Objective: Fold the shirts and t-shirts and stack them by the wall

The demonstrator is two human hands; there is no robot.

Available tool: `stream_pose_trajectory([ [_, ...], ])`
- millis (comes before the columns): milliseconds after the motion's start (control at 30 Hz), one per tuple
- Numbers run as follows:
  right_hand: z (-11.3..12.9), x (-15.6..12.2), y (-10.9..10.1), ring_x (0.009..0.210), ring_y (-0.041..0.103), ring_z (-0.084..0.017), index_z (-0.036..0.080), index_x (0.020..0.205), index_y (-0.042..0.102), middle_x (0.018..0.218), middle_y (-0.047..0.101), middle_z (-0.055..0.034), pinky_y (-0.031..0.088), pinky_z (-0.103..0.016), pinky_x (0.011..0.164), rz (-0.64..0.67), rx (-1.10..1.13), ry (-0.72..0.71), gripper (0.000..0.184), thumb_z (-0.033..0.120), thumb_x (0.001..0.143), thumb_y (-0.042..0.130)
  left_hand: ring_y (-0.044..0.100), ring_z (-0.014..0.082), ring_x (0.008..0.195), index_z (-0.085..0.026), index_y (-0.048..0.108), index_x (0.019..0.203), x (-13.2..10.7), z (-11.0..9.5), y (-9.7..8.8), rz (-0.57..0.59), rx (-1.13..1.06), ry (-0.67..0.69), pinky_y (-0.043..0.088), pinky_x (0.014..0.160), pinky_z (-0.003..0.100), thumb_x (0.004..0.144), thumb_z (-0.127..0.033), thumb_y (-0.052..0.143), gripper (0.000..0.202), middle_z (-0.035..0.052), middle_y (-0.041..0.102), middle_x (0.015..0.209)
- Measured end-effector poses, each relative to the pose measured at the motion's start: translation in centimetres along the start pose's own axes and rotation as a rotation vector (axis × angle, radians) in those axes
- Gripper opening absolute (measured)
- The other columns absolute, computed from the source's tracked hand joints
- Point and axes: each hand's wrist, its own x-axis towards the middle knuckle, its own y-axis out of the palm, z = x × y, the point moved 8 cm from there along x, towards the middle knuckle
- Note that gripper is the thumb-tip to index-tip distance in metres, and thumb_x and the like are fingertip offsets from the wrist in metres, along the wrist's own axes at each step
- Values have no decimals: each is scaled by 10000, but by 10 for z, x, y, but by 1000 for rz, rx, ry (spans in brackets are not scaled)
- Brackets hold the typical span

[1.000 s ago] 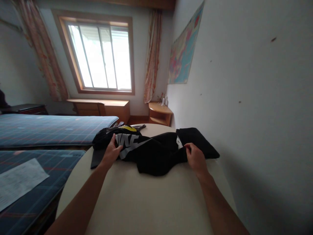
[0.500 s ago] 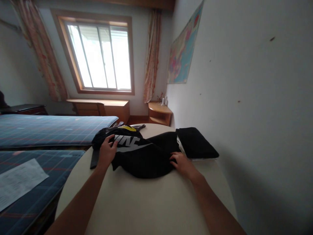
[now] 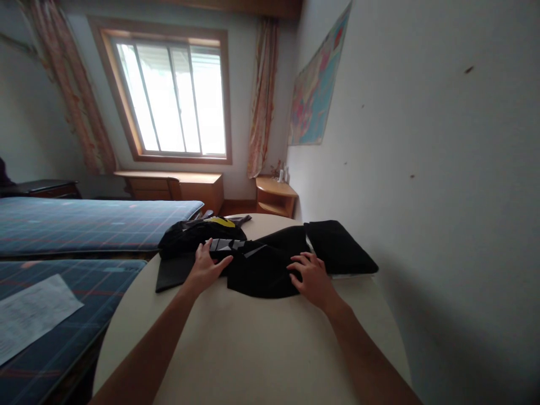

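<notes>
Both hands flat on a black garment (image 3: 261, 270) with white print, lying on the round beige table (image 3: 253, 349). Left hand (image 3: 205, 270) fingers spread, pressing its left edge; right hand (image 3: 312, 278) fingers spread, palm down on its right side. Folded black clothes (image 3: 341, 247) just beside, toward the wall.

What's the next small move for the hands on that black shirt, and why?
Probably slide both palms outward to smooth the fold. The left hand and right hand lie flat, fingers spread, on the black shirt, which is doubled over so only a strip of its white print shows; its near edge bulges unevenly on the table.
</notes>
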Motion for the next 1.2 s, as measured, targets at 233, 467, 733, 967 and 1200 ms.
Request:
stream_pose_trajectory([
  [233,20,-6,29,1099,561,-224,212,1095,709,1168,652,-65,432,-350,990,264,226,-130,260,290,860,630,258,377,1405,-268,519,1379,-43,-35,55,135,730,563,340,1092,527,765,-182,677,640,77,234,1592],
  [467,20,-8,28,1062,587,-217,226,1066,742,1134,655,-69,445,-326,978,343,278,-83,263,354,863,635,285,302,1397,-228,478,1408,-40,-28,78,361,776,769,302,1074,491,746,-66,498,681,88,581,1326],
  [733,48,-39,7,971,639,-207,239,1118,737,1084,663,-66,483,-293,883,450,236,-132,292,359,877,625,621,211,833,-184,623,871,-59,-53,36,521,883,916,350,1008,407,764,-170,520,150,65,649,888],
  [967,69,-72,-19,863,677,-171,271,1101,726,968,723,-21,493,-259,811,569,379,-235,262,292,918,541,565,183,526,-205,614,596,-81,-44,-7,805,860,581,438,612,305,856,-491,529,395,23,577,552],
  [1200,40,-80,-13,1449,238,-296,301,1466,425,1549,349,-51,226,-475,1175,414,251,-179,646,474,871,606,483,308,1270,-255,528,1346,-121,-49,24,694,735,858,401,1040,449,872,-340,555,482,109,521,1395],
])
